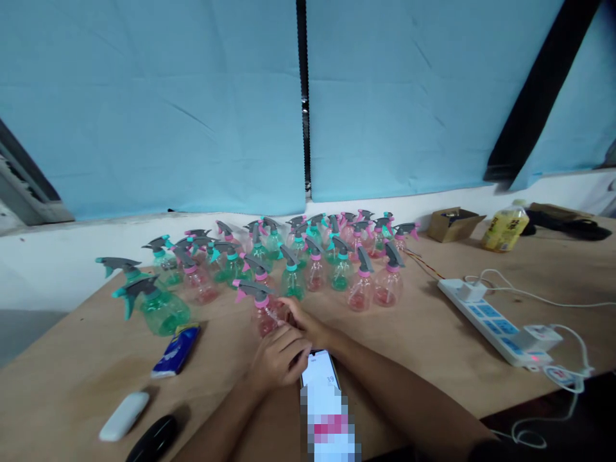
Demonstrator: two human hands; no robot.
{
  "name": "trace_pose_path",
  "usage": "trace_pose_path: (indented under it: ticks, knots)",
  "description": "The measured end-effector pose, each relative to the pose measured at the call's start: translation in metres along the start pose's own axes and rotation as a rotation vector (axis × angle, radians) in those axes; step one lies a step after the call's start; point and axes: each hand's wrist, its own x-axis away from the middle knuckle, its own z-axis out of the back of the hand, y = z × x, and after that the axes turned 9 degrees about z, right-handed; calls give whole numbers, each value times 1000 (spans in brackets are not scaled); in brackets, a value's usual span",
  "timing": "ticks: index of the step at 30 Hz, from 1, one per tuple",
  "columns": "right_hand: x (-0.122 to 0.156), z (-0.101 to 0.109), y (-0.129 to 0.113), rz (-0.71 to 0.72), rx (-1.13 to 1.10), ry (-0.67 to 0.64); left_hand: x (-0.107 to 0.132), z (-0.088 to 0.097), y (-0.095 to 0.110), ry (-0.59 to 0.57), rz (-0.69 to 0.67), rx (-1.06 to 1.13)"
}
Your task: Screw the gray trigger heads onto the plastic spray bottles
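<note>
A clear pink spray bottle (264, 316) with a grey and pink trigger head stands upright on the table in front of me. My right hand (302, 319) is closed around its right side, the fingertips partly hidden. My left hand (280, 354) has its fingers curled, with the fingertips against the lower front of the same bottle. Just below the hands lies a lit phone (323, 372), partly covered by the left hand. Behind the bottle, several more pink and green spray bottles (292, 281) stand grouped together.
On the left lie a blue packet (176, 350), a white oval case (124, 416) and a black rounded object (153, 440). A power strip (491, 324) with plugs and white cables is at right. Farther back are a small cardboard box (452, 224) and a yellow-labelled bottle (505, 228).
</note>
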Motion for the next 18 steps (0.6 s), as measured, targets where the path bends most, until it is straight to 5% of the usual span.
trace_pose_path:
  ticks: [6,18]
  knots:
    - [-1,3,-1,61,-191,-103,-3,1,3,72,-163,-210]
    - [-1,1,14,-119,10,43,-19,10,-15,579,14,-66]
